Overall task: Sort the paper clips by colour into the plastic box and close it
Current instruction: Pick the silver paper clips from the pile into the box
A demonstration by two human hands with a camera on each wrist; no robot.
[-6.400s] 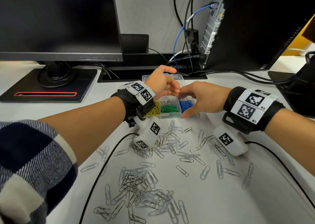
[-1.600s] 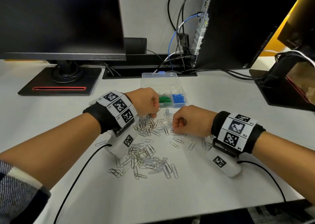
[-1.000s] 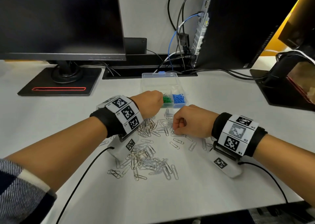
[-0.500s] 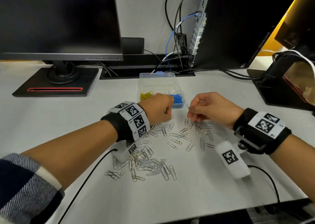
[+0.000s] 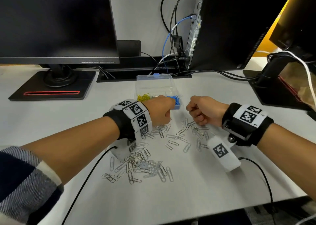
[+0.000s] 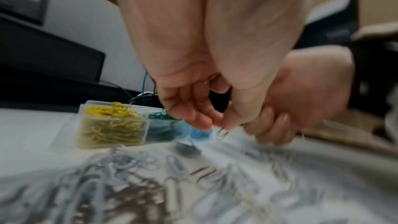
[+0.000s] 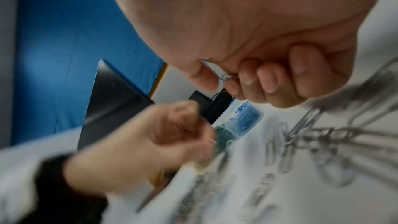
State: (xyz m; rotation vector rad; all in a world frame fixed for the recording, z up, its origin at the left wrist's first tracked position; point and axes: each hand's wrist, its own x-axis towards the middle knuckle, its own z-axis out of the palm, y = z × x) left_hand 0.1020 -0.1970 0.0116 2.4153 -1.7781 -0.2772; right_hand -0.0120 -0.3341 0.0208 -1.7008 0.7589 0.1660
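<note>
While my curled left hand and right hand each pinch silver wire paper clips, most lie loose on the white desk. Clear plastic compartment box — just beyond my knuckles, lid open — holds yellow, green, blue; silvers and closing remain.

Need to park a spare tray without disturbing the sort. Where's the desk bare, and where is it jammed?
Bare: the white desk along its near edge, below the pile of silver paper clips; also the far left, between the black monitor base and the left forearm.
Crowded: between left hand and right hand, in front of the clear plastic box.
</note>
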